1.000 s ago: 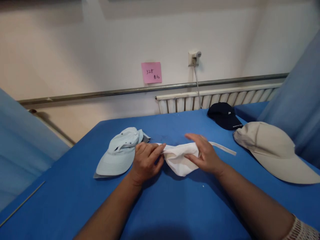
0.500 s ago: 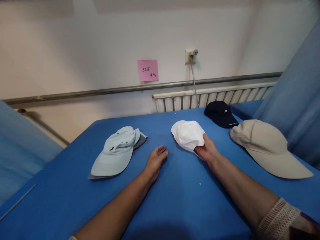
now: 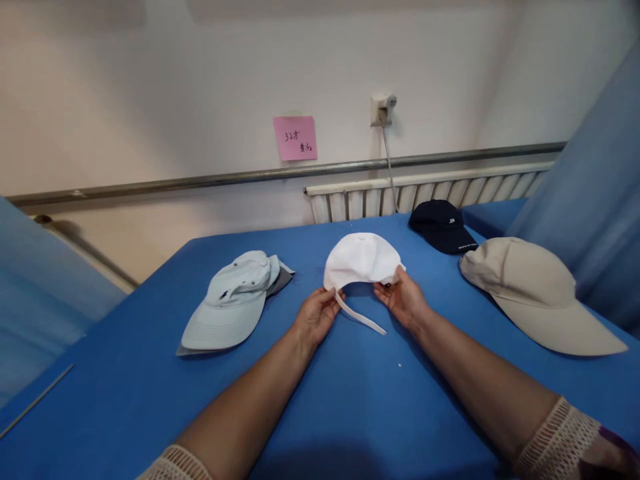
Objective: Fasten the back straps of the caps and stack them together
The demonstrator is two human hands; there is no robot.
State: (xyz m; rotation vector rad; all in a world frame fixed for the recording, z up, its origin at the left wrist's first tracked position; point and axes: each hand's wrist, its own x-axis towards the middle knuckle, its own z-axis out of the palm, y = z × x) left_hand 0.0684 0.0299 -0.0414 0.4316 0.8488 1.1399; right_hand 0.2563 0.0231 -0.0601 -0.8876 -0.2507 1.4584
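A white cap (image 3: 361, 260) sits crown-up in the middle of the blue table (image 3: 350, 413), its back facing me. My left hand (image 3: 316, 313) pinches the cap's rear edge on the left side. My right hand (image 3: 403, 300) pinches the rear edge on the right side. A loose white strap (image 3: 360, 317) trails from the cap's back onto the table between my hands.
A pale blue cap (image 3: 230, 303) lies left of the white one. A beige cap (image 3: 533, 290) and a dark navy cap (image 3: 443, 227) lie to the right. Behind the table are a radiator (image 3: 425, 193), a wall socket with a cable (image 3: 383, 110) and a pink note (image 3: 295, 138).
The white cap went from crumpled between both hands to crown-up on the table. My left hand let go and lay flat, then took hold of the rear edge again.
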